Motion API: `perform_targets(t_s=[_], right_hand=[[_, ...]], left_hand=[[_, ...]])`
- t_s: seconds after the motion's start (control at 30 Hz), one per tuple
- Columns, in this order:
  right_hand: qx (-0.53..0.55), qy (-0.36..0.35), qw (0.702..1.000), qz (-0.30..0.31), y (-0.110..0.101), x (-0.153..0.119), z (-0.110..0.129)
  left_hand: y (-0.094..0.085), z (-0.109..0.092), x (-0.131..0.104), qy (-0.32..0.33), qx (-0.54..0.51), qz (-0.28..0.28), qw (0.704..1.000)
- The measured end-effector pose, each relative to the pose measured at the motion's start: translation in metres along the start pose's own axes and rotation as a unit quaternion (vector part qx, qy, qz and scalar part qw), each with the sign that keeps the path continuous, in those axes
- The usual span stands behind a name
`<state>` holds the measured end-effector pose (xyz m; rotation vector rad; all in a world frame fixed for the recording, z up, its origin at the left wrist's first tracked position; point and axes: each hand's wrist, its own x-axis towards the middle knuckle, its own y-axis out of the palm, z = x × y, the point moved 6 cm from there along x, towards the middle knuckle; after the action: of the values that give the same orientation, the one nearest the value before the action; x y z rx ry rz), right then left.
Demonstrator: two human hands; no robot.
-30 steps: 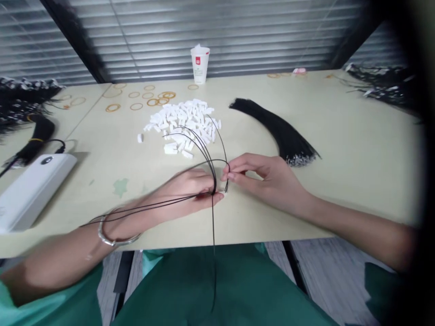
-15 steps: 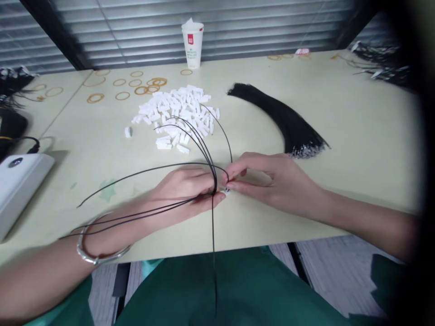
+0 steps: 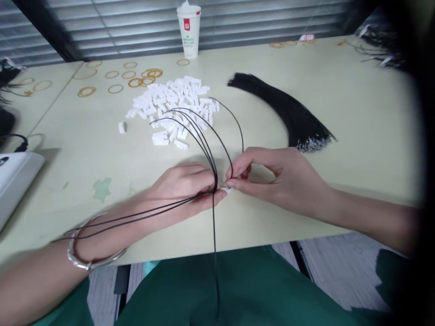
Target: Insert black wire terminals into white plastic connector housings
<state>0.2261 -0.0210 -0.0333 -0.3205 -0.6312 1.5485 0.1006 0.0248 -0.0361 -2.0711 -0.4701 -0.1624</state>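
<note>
My left hand (image 3: 192, 188) is closed in a pinch around a small white connector (image 3: 227, 188), which is mostly covered by my fingers. Several thin black wires (image 3: 208, 156) fan out from that grip: some arch over the pile, two lie back across my forearm, and one hangs past the table edge. With thumb and forefinger, my right hand (image 3: 268, 179) pinches a black wire (image 3: 228, 156) close to the connector. Another wire (image 3: 240, 131) rises from behind my right fingers. Whether the pinched wire's tip sits inside the connector I cannot tell.
Beyond my hands lies a pile of white connectors (image 3: 176, 104), with one loose piece (image 3: 122, 127) to its left. A black wire bundle (image 3: 278, 104) lies at right. Rubber bands (image 3: 135, 82) and a paper cup (image 3: 189, 34) are farther back. A white box (image 3: 20, 181) stands left.
The wire by my right fingers has swung from lying across to the left to arching up over the table. My right hand has shifted slightly right, and the view has tilted a little.
</note>
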Motion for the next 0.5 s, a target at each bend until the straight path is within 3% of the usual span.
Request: perform_targets(t_s=[0.5], right_hand=[[0.007,-0.002,1.000,-0.004,0.0016,0.0004,-0.0005]], left_hand=[[0.0003,0.0006,-0.0004,0.001,0.001,0.003,1.000]])
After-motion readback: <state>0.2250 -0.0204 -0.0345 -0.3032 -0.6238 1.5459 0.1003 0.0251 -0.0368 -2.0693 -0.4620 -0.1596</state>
